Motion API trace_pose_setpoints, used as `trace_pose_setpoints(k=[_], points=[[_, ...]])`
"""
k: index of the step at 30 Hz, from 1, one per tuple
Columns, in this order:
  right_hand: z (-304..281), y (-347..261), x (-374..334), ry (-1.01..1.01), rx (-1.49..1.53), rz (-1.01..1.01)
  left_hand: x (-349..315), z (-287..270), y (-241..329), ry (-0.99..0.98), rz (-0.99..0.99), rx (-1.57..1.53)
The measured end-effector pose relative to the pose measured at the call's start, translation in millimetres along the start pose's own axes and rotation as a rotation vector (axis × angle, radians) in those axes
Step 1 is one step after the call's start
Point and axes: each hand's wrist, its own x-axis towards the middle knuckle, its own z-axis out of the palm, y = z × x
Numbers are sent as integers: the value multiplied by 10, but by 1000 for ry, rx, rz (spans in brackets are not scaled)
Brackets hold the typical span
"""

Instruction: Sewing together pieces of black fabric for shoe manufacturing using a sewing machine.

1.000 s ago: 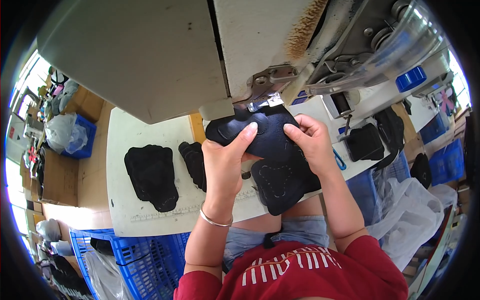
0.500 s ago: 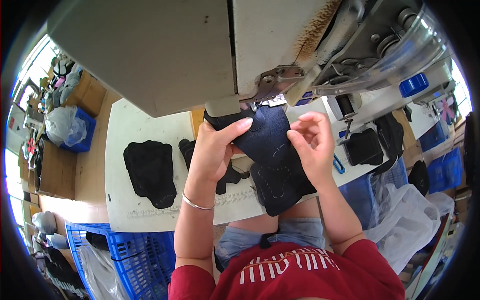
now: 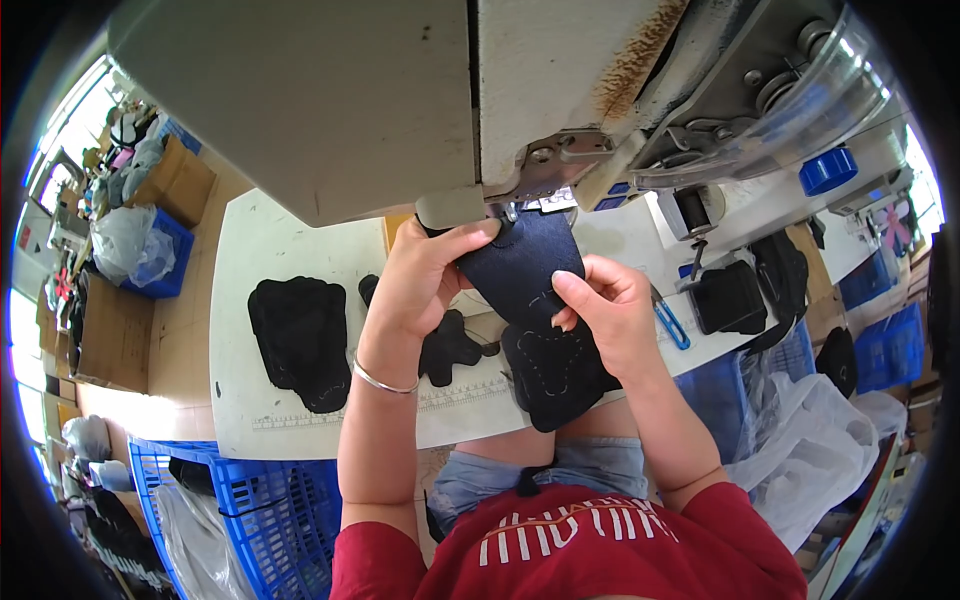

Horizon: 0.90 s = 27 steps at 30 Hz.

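Observation:
A dark fabric piece lies under the needle area of a sewing machine, with pale dashed marks near its lower end. My left hand grips its left edge, thumb pressed on top close to the presser foot. Lower on the right edge, my right hand pinches the fabric between thumb and fingers. Just below, a black fabric piece with dashed markings hangs over the table's front edge. Smaller black cut pieces lie beside my left wrist, partly hidden by it.
A stack of black pieces rests on the left of the white table. Blue-handled snips and a black pouch-like piece lie to the right. A blue crate stands at lower left, and clear plastic bags at lower right.
My right hand has moved down and left along the fabric edge, its loosely curled fingers now in a pinch. My left hand has shifted slightly up and left.

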Motion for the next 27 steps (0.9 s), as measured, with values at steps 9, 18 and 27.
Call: trace_pose_setpoints(k=[9,18,27], points=[[63,-44,102,38,14,-26,72,19,-7,31,-18,-104],[-29,-1,256,149,107,-55,-120,193,-236,105,244,-142],[-20,34,331,203,179,-119,-168,276,-273,194,292,-125]])
